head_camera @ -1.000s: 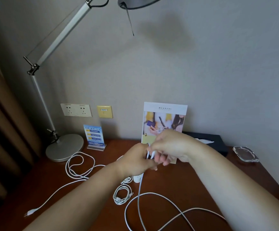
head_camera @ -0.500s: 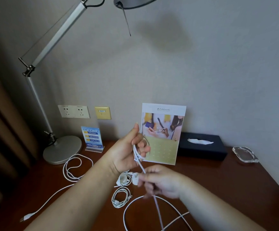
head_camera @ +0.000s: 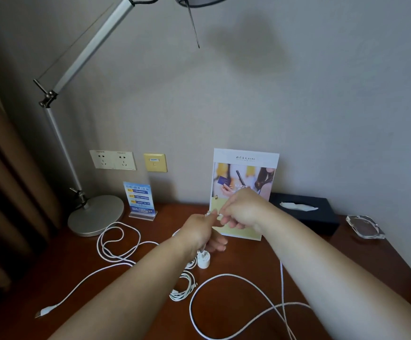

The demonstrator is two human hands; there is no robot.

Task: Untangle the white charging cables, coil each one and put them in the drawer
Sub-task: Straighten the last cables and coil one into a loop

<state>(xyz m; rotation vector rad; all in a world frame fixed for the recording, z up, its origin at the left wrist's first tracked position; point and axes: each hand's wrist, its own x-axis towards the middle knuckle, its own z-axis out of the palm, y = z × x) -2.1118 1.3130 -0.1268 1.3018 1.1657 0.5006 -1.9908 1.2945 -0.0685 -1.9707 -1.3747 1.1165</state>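
Above the middle of the wooden desk (head_camera: 248,263) my left hand (head_camera: 200,230) and my right hand (head_camera: 242,208) meet, both pinching the same white charging cable (head_camera: 226,278). Its slack falls under my right forearm and sweeps in wide loops over the desk near the front. Just below my left hand stands a small white plug adapter (head_camera: 203,259). A small coiled white cable (head_camera: 183,287) lies in front of it. Another long white cable (head_camera: 116,244) curls to the left and trails to a connector (head_camera: 43,311). No drawer is in view.
A silver desk lamp with a round base (head_camera: 95,214) stands at the back left. Along the wall sit a blue sign holder (head_camera: 139,200), a tall printed card stand (head_camera: 245,175), a black tissue box (head_camera: 305,211) and a glass ashtray (head_camera: 365,227). Wall sockets (head_camera: 112,160) are above.
My right hand rose from low near the desk back up to my left hand, bringing more of the cable with it. My left hand dropped a little.
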